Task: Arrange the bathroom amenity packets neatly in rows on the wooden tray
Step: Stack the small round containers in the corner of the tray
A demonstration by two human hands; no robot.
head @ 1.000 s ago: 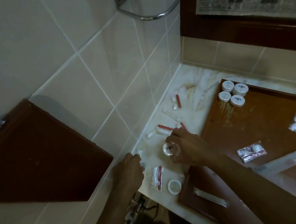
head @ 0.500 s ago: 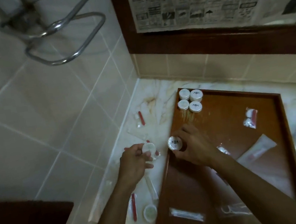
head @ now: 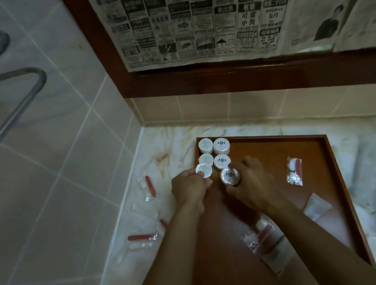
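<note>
Two round white packets are going down at the tray's [head: 331, 169] far-left corner, extending a block of four packs [head: 214, 153] already standing two by two there. The left hand [head: 189, 191] pinches a plain-topped disc [head: 203, 170] in its fingertips at the tray's left rim, just beside the near-left pack of the block. The right hand [head: 252, 183] curls round a printed disc [head: 229, 176], holding it just in front of the near-right pack.

To do this step well, each disc should probably be lowered flat and nudged until its edge touches the pack ahead, plain tops in the left column and printed tops in the right, so the two columns stay straight along the rim. Releasing one hand at a time would likely keep the light packs from skidding on the polished wood.

Elsewhere on the tray, a red-and-white sachet [head: 294, 171] lies well apart to the right, another sachet [head: 258, 236] and flat white packets sit near the right forearm. More sachets [head: 149, 189] lie loose on the marble counter [head: 370, 162] to the left.

Whether either disc already rests on the wood cannot be told; fingers cover their lower edges. The forearms hide part of the tray's middle and front, and its near edge is cut off. Dim light and blur make the packet printing unreadable.
</note>
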